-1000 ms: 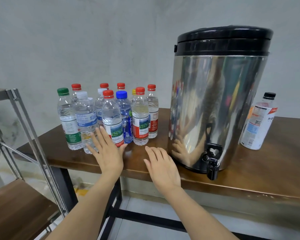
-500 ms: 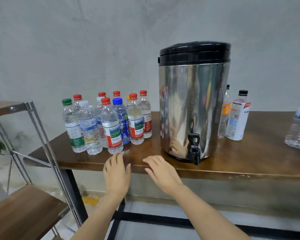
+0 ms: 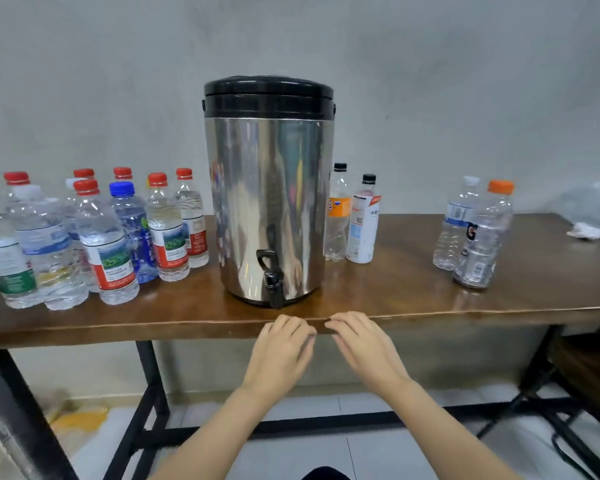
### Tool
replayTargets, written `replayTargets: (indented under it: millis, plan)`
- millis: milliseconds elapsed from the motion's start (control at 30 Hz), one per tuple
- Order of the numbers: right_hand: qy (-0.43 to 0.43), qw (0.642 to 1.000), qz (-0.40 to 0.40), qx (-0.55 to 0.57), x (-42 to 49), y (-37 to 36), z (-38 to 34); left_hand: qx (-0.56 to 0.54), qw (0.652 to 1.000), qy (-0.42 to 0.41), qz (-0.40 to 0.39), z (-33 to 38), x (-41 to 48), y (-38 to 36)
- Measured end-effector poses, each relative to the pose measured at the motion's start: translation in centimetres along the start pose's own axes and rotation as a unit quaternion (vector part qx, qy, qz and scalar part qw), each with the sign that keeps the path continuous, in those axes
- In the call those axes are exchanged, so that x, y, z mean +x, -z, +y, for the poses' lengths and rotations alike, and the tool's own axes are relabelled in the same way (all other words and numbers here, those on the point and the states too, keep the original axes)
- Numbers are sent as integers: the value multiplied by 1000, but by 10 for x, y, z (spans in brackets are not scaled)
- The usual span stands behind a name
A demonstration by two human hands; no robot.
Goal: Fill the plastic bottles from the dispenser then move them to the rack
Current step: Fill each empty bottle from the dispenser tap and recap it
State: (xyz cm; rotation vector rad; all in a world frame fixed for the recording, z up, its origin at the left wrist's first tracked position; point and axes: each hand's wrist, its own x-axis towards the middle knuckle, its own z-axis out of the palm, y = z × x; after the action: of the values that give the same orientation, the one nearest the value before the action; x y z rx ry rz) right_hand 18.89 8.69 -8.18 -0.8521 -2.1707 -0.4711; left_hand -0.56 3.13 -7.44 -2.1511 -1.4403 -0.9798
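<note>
A steel dispenser (image 3: 267, 188) with a black lid stands mid-table, its black tap (image 3: 272, 284) facing me near the front edge. Several capped bottles holding clear water (image 3: 108, 247) crowd the table's left side. Two black-capped bottles (image 3: 361, 223) stand just right of the dispenser. Farther right stand two clear, seemingly empty bottles (image 3: 482, 237), one with an orange cap. My left hand (image 3: 281, 351) and my right hand (image 3: 364, 348) hover side by side at the table's front edge below the tap, fingers loosely bent, holding nothing.
The wooden table (image 3: 413, 296) has black metal legs. A clear plastic bag (image 3: 589, 206) and a crumpled white scrap (image 3: 584, 232) lie at the far right. A dark wooden shelf (image 3: 589, 362) sits low at the right.
The view has swung right and pulled back, so the rack at the left is out of sight. Both hands drew back from the tabletop near the filled bottles to the front edge below the tap.
</note>
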Motion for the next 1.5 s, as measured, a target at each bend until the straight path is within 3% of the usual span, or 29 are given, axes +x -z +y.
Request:
replayTargets:
  millis: [167, 433, 567, 1000, 1200, 1500]
  plan:
    - [-58, 996, 4, -65, -6, 27, 56, -5, 1000, -23, -2, 35, 68, -35]
    - [-110, 988, 9, -110, 4, 53, 119, -3, 992, 64, -110, 63, 130, -91]
    - [-168, 977, 16, -129, 2, 56, 154, 45, 994, 60, -82, 66, 134, -105]
    - [-426, 889, 34, -163, 51, 91, 222, 74, 992, 72, -67, 67, 132, -108]
    - [-518, 850, 65, -72, 61, 93, 248, 85, 992, 68, -61, 67, 132, -111]
    - [-535, 832, 137, 56, 68, 88, 252, 96, 992, 63, -59, 67, 132, -111]
